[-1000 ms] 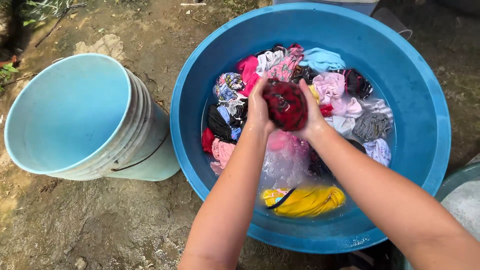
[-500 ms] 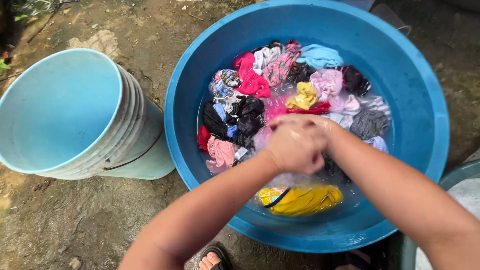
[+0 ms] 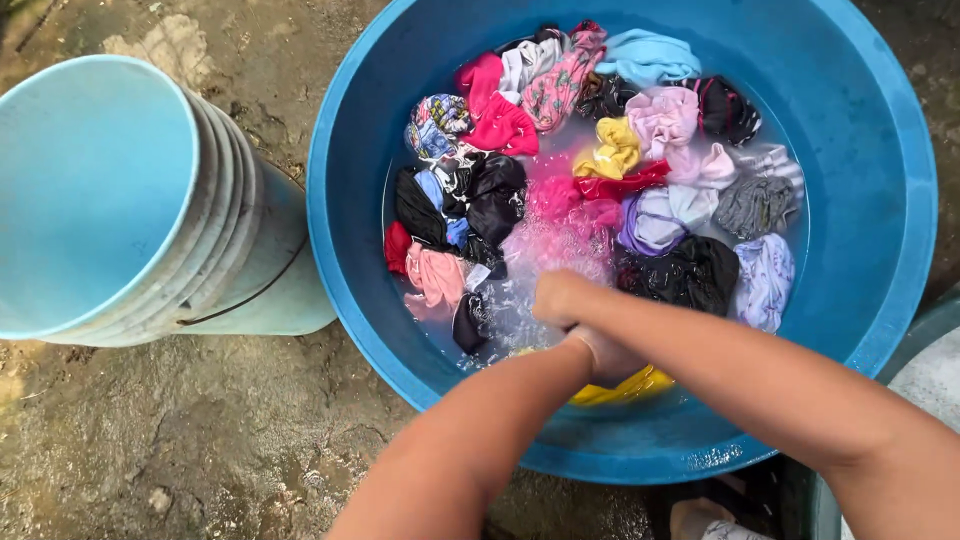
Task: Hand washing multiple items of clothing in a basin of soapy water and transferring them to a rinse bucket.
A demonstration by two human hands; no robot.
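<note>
1. The left hand (image 3: pixel 605 352) and right hand (image 3: pixel 560 297) meet low in the blue tub (image 3: pixel 880 250), at the near edge of the soapy water (image 3: pixel 520 290).
2. The right forearm crosses over the left wrist, so the left hand is mostly covered; only its back shows.
3. Neither hand's fingers can be read: they curl down out of sight, and I cannot tell whether they are apart, together or clamped on cloth.
4. The yellow cloth (image 3: pixel 625 388) lies just under and beside the left hand, touching it or nearly so; only a strip of it shows below the arms.
5. The pink cloth (image 3: pixel 565 225) floats in foam just beyond the right hand. A black cloth (image 3: pixel 685 275) lies to its right, close to the right forearm.
6. Further off the tub is packed with wet garments: red, grey, lilac, light blue and patterned pieces, most bunched and partly sunk.
7. A pale blue bucket (image 3: pixel 90 190) stands tilted on the muddy ground (image 3: pixel 200 430), touching the tub's left side; its far rim is cut off by the frame.
8. What may be a foot shows at the bottom edge, too cropped to be sure.
</note>
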